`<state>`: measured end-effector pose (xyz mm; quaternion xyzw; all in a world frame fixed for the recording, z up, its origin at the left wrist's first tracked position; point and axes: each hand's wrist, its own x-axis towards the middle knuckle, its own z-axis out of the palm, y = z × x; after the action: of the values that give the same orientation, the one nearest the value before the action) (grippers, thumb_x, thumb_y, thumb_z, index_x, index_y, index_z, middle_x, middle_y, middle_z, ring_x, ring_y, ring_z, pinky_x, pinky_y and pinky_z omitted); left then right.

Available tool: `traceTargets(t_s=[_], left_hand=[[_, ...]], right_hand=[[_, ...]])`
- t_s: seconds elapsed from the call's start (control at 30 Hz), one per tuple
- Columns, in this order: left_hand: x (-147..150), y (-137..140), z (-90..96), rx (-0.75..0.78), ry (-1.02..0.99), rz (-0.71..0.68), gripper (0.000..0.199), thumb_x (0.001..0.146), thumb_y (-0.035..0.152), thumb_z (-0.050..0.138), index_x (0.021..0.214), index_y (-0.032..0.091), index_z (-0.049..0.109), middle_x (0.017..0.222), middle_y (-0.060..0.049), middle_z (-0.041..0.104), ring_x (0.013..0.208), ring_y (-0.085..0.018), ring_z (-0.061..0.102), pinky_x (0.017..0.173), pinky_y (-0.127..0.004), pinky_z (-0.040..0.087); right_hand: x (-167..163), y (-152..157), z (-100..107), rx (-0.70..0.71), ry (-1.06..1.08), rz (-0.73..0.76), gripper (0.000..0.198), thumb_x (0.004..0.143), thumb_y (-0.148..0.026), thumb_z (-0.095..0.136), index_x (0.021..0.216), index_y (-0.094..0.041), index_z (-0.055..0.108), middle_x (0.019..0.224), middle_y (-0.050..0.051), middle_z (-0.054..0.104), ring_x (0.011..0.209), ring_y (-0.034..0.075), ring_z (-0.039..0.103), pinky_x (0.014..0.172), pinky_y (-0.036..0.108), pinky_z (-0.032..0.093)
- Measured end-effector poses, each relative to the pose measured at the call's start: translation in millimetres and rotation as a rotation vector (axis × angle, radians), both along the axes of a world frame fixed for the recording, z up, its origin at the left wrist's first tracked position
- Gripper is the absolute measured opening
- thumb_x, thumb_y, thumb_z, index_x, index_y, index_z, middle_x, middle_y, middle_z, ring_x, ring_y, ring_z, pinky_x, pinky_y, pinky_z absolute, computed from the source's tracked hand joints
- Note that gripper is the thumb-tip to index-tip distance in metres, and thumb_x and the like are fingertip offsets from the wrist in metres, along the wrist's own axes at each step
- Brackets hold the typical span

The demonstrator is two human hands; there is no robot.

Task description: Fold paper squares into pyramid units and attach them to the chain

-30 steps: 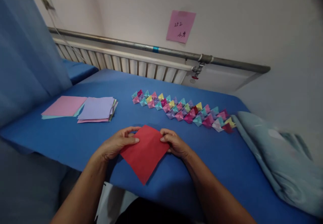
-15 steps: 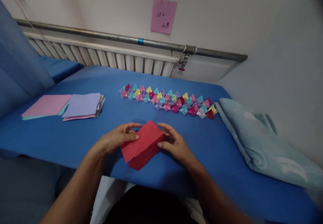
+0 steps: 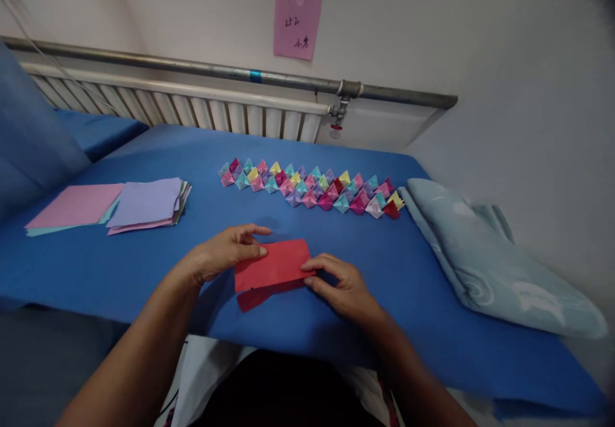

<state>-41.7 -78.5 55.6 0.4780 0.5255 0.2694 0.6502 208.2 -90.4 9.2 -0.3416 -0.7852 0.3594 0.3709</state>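
Observation:
A sheet of red paper (image 3: 275, 265), folded over with its lower flap hanging apart, is held above the blue surface. My left hand (image 3: 234, 249) grips its upper left part, thumb on top and the index finger stretched out beyond the edge. At the right end, my right hand (image 3: 342, 283) pinches the paper between thumb and fingers. Behind them stand rows of small folded paper pieces (image 3: 310, 197) in pink, teal, yellow, purple and red.
Stacks of coloured paper, purple (image 3: 145, 202) and pink (image 3: 77, 204), lie at the left. A folded light-teal blanket (image 3: 485, 254) lies at the right. A white radiator (image 3: 211, 113) and a metal pipe (image 3: 192, 68) run along the wall, below a pink note (image 3: 297, 26).
The red paper has turned from a slant to nearly level, and its flap has come closer to the upper layer. My right hand now pinches its right end. The view has shifted slightly.

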Motion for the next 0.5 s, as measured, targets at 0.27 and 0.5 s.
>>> traceTargets(t_s=[0.27, 0.5], left_hand=[[-15.2, -38.5, -20.7, 0.108, 0.104, 0.094, 0.062, 0.073, 0.046, 0.069, 0.128, 0.023, 0.052, 0.122, -0.009, 0.061, 0.1, -0.023, 0.062, 0.086, -0.037, 0.05], [-4.1, -66.4, -33.7, 0.624, 0.531, 0.066, 0.042, 0.073, 0.04, 0.071, 0.113, 0.029, 0.065, 0.14, -0.008, 0.047, 0.126, -0.031, 0.046, 0.101, -0.053, 0.041]], right_hand=[[3.6, -10.9, -9.6, 0.019, -0.07, -0.023, 0.017, 0.085, -0.017, 0.055, 0.096, -0.022, 0.067, 0.085, 0.003, 0.066, 0.081, 0.016, 0.062, 0.075, 0.029, 0.049], [-2.6, -8.5, -6.9, 0.225, -0.116, -0.175, 0.016, 0.086, -0.017, 0.056, 0.091, -0.024, 0.069, 0.09, 0.004, 0.061, 0.085, 0.017, 0.06, 0.075, 0.033, 0.05]])
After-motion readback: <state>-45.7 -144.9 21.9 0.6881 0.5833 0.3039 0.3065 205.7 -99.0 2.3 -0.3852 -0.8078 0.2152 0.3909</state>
